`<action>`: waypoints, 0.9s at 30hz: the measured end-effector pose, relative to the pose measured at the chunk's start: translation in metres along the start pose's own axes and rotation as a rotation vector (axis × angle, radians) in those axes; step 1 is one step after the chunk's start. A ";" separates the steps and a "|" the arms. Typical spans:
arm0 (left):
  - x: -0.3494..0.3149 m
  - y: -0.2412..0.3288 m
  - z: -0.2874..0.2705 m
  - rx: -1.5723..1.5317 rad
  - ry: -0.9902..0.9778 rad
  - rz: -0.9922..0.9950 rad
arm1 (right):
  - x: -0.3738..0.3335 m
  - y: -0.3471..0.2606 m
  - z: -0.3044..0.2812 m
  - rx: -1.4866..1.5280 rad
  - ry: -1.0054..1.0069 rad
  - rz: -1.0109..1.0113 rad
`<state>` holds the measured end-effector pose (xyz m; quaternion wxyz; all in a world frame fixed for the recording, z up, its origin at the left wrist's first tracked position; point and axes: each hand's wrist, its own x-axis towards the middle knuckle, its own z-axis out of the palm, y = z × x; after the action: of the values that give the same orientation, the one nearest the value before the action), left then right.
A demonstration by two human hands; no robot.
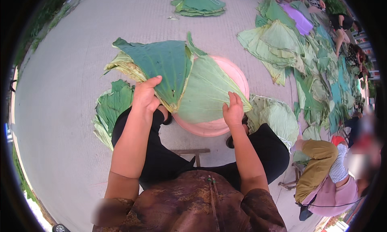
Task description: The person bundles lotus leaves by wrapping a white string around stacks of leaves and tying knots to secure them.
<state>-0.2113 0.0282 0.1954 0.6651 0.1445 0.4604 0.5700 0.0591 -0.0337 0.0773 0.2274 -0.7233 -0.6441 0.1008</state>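
My left hand (147,95) is closed round the edge of a stack of folded lotus leaves (161,66), its thumb lying on top. The upper leaf is dark green and fan-shaped; browned, yellowish layers show under it. A pale green lotus leaf (205,89) spreads beside the stack, over a round pink basin (201,129). Over this leaf's right part rests my right hand (234,111), fingers stretched out and slightly apart. The leaf's pointed corner sticks out to the right of that hand. What the basin holds is hidden by the leaves.
Leaf bundles lie beside my left leg (111,107) and right leg (274,119). Another pile (199,4) sits far ahead. Many leaves (278,46) cover the ground at right, by a purple sheet (298,18). A co-worker (326,179) sits at lower right; other people are farther off.
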 end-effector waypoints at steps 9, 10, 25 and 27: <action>-0.011 -0.020 -0.022 -0.028 -0.139 -0.017 | -0.002 -0.159 -0.062 0.423 -0.063 -0.430; -0.012 -0.024 -0.023 -0.015 -0.123 -0.080 | -0.002 -0.172 -0.066 0.438 -0.111 -0.444; -0.025 -0.007 -0.032 -0.133 -0.434 -0.059 | 0.020 -0.201 -0.057 0.587 -0.416 -0.468; -0.022 -0.008 -0.034 -0.125 -0.457 -0.091 | 0.022 -0.200 -0.059 0.643 -0.542 -0.317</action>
<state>-0.2311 -0.0049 0.1816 0.7845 0.2073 0.2676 0.5195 -0.0891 -0.0107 0.2240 0.2763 -0.4556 -0.7192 0.4458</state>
